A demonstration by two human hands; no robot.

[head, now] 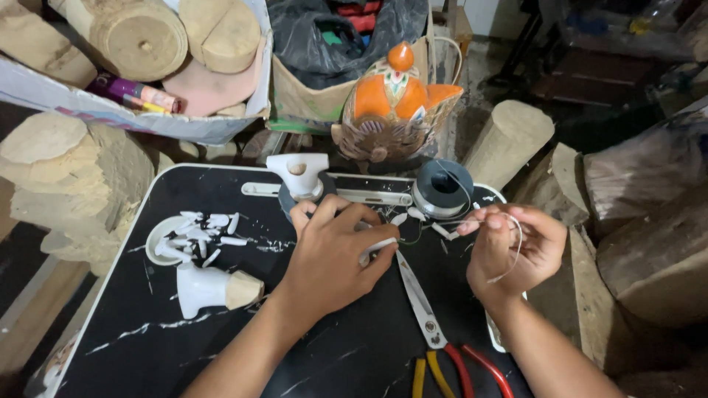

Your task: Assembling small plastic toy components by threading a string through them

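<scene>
White piece (377,245) in left hand (332,258); dish (155,250) holds white bits (199,234).

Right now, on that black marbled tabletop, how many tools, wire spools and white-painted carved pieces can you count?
White-painted carved pieces: 2, one upright, one lying down
Wire spools: 1
Long shears: 1
Yellow-handled tools: 1
Lids of small white slivers: 1
Total: 6
</scene>
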